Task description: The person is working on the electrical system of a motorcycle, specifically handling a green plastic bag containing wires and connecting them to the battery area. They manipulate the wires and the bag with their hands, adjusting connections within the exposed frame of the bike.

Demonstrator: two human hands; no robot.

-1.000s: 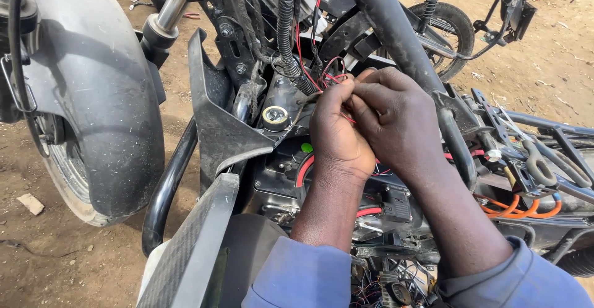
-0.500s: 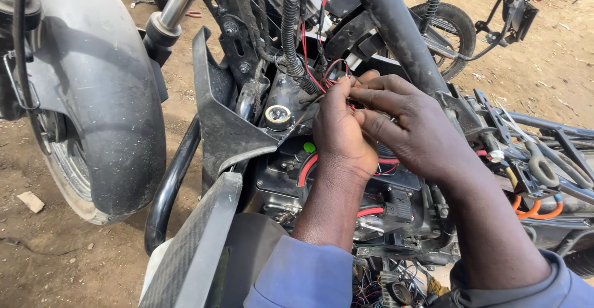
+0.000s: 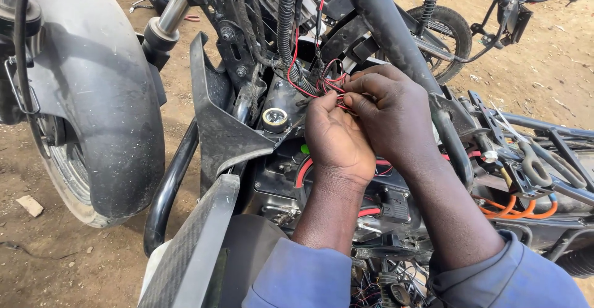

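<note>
Both hands pinch thin red wires (image 3: 328, 88) beside the motorcycle's black frame tube (image 3: 387, 29). The left hand (image 3: 334, 138) and right hand (image 3: 390, 113) touch, fingertips closed on the wires; the wire ends are hidden behind the fingers.

My left hand (image 3: 334, 138) covers its own fingertips and the spot where the red wires (image 3: 322, 85) meet them, so I cannot tell the grip. The front wheel (image 3: 93, 128) is cut off at the left edge, and my sleeves (image 3: 297, 280) at the bottom.
</note>
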